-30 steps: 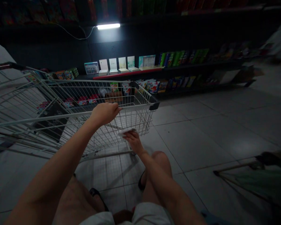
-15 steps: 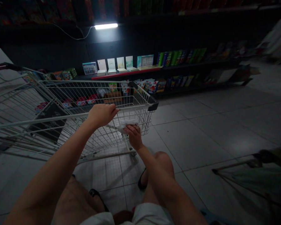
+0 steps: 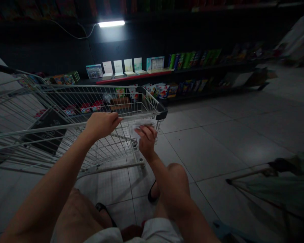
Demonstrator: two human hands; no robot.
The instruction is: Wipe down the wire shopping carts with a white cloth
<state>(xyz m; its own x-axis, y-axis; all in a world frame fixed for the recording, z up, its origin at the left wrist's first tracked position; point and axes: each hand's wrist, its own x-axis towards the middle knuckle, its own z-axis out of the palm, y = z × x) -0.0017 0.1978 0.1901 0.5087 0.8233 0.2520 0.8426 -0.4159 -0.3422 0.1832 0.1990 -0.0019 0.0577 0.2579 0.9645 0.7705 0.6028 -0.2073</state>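
Observation:
A wire shopping cart (image 3: 108,135) with black corner caps stands in front of me, its basket reaching off to the left. My left hand (image 3: 101,124) is closed around the cart's near top rail. Lower and to the right, my right hand (image 3: 147,137) presses a white cloth (image 3: 134,127) against the wire side near the front corner. Its fingers are bent over the cloth, which partly hides the wires behind it. Inside the cart, at the left, sits a dark panel with pale writing (image 3: 47,130).
Behind the cart runs a dark shelf with books (image 3: 118,69), boxes and snack bags (image 3: 162,91) under a lit tube lamp (image 3: 111,23). A folding stool-like frame (image 3: 253,172) stands at the right on the tiled floor (image 3: 205,148). My knees are close below the cart.
My right hand has moved the cloth upward along the cart's side, nearer the top rail. My left hand keeps its grip on the rail. The whole view has shifted slightly.

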